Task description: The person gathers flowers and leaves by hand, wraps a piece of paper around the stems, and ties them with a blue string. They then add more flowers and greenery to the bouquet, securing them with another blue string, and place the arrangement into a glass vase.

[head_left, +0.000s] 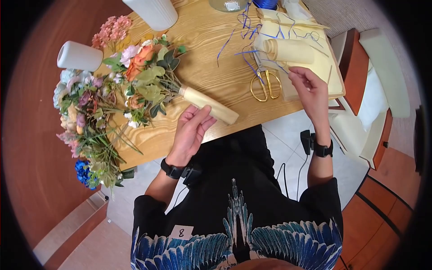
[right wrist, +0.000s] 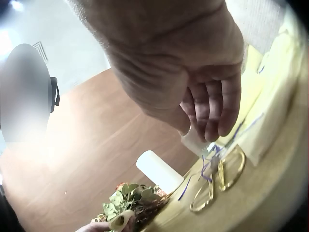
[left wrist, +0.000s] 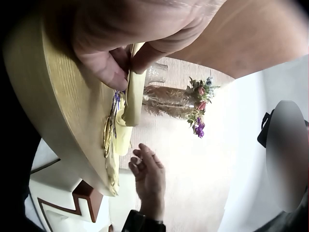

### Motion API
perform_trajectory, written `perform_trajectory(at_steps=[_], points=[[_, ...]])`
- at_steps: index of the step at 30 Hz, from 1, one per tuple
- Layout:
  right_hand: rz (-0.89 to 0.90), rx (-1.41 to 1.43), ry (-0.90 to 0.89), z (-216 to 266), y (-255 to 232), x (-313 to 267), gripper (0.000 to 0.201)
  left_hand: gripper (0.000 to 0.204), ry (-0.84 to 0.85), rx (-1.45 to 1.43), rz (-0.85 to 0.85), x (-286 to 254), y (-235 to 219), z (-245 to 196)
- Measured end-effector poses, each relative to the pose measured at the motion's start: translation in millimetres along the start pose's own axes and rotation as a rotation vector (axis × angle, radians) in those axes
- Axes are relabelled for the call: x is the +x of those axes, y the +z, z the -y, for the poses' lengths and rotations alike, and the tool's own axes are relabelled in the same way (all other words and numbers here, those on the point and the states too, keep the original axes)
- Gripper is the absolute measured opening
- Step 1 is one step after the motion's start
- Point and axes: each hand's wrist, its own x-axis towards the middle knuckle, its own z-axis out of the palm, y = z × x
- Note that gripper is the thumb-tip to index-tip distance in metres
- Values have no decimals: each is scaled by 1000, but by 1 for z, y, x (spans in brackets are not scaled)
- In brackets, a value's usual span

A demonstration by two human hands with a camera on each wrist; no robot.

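Two hands in view. Left hand (head_left: pixel 191 130) at the near table edge, fingers curled and pinching the lower end of the cream-wrapped stem bundle (head_left: pixel 209 105); thumb and forefinger pressed on the wrap in the left wrist view. Right hand (head_left: pixel 310 87) raised over the stack of cream paper sheets (head_left: pixel 321 67), fingertips drawn together as if pinching something thin, possibly a strand of blue ribbon (head_left: pixel 252 67); too fine to confirm. In the right wrist view, fingers hanging close together and bent, nothing plainly held.

One wrapped bouquet (head_left: pixel 153 78) lying on the wooden table (head_left: pixel 211 40), blooms toward the far left, wrapped stems pointing to the near edge under the left hand. One loose heap of artificial flowers (head_left: pixel 87 126) to its left, spilling over the table edge; single stems impossible to count. One pair of gold-handled scissors (head_left: pixel 265 83) just beside the paper stack, between the two hands. One roll of cream paper (head_left: pixel 290 50) on top of the stack. Two white cylinders: one (head_left: pixel 80 56) on its side at far left, one (head_left: pixel 150 12) at the top, cut off by the frame. Several blue ribbon strands tangled across the paper and table, number unclear.

Glass object (head_left: pixel 227 4) and blue spool (head_left: pixel 265 3) at the top edge, both cropped. One black band on each wrist. Left wrist view mostly blocked by the palm; right wrist view mostly blocked by the back of the hand.
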Motion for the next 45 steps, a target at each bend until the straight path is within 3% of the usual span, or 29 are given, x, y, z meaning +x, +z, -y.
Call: perform_trajectory(at_steps=[1, 3, 5, 7, 8, 10, 13, 17, 21, 23, 25, 28, 30, 33, 34, 38, 41, 43, 44, 45], points=[[-5, -7, 11, 1, -1, 7, 19, 14, -13, -1, 4, -1, 0, -1], [-120, -349, -375, 3, -1, 27, 15, 15, -22, 22, -11, 0, -1, -4], [-153, -336, -352, 20, -4, 48, 13, 16, -29, 26, -15, 1, -1, -8], [-92, -618, -704, 30, 0, 68, 9, 16, -36, 26, -31, 0, -4, -5], [-88, -614, -704, 28, 7, 74, 9, 16, -35, 12, -13, 2, -8, -2], [184, -814, -709, 22, 23, 85, 14, 17, -18, -1, 8, 2, -10, 0], [170, -761, -752, 16, 47, 92, 13, 17, 19, 24, -9, 1, -5, 1], [194, -1034, -743, 4, 67, 106, 19, 17, 9, 19, -8, 1, -5, -2], [79, -894, -846, 17, 74, 110, 8, 18, -9, 21, -11, 2, -1, -3], [21, -691, -660, 21, 66, 108, 13, 19, -11, 16, -4, 2, -3, -2], [-36, -754, -664, 14, 58, 114, 21, 20, -5, 12, 24, 2, -1, -4], [-48, -870, -528, 12, 58, 116, 32, 19, -6, 0, 41, 2, 0, -6], [194, -909, -233, 26, 64, 113, 43, 19, 1, 3, 41, 1, -2, -4], [76, -1044, -368, 35, 87, 102, 47, 19, 3, 0, 41, 3, -4, -1], [80, -1063, -323, 29, 95, 105, 43, 19, 1, -3, 41, 2, -5, -1], [22, -986, -449, 3, 103, 115, 40, 19, 6, -4, 54, 1, -3, -4], [50, -783, -337, 24, 86, 116, 34, 21, -8, -19, 64, 2, -4, -5], [-20, -402, -197, 37, 64, 110, 26, 21, -17, -25, 62, 0, -2, -6], [-15, -405, -199, 39, 51, 105, 26, 21, -16, -31, 61, 1, -2, -5], [113, -173, -150, 39, 37, 101, 20, 21, -14, -27, 64, 1, -3, -5]])
